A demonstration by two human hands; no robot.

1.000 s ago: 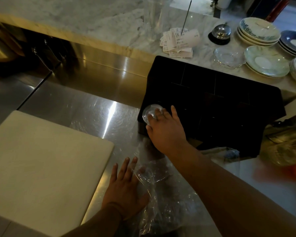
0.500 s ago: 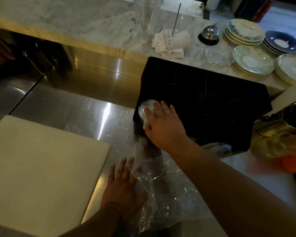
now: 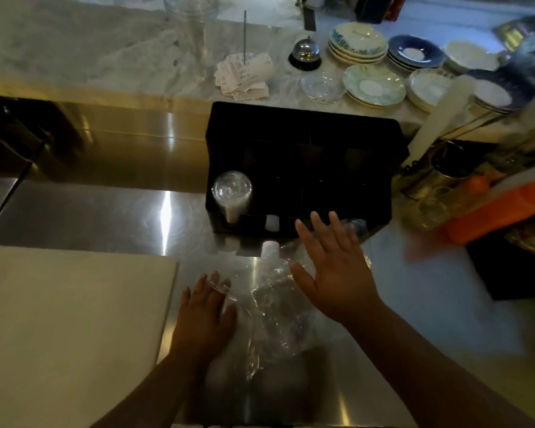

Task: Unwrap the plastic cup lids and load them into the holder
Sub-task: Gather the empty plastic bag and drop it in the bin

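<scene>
A stack of clear plastic lids (image 3: 231, 193) stands in the front left slot of the black holder (image 3: 303, 134). My right hand (image 3: 334, 267) hovers open, fingers spread, in front of the holder and above crumpled clear plastic wrap (image 3: 272, 307) lying on the steel counter. My left hand (image 3: 203, 316) rests flat, fingers apart, on the counter at the wrap's left edge. Whether more lids lie inside the wrap cannot be told.
A pale cutting board (image 3: 68, 329) lies at the left. Behind the holder on the marble ledge are a receipt spike (image 3: 244, 72), a bell (image 3: 305, 54) and stacked saucers (image 3: 374, 84). Metal cans (image 3: 445, 174) and an orange item (image 3: 501, 211) crowd the right.
My right hand has let go of the lid stack in the holder and pulled back toward me over the wrap. The left hand has stayed in place.
</scene>
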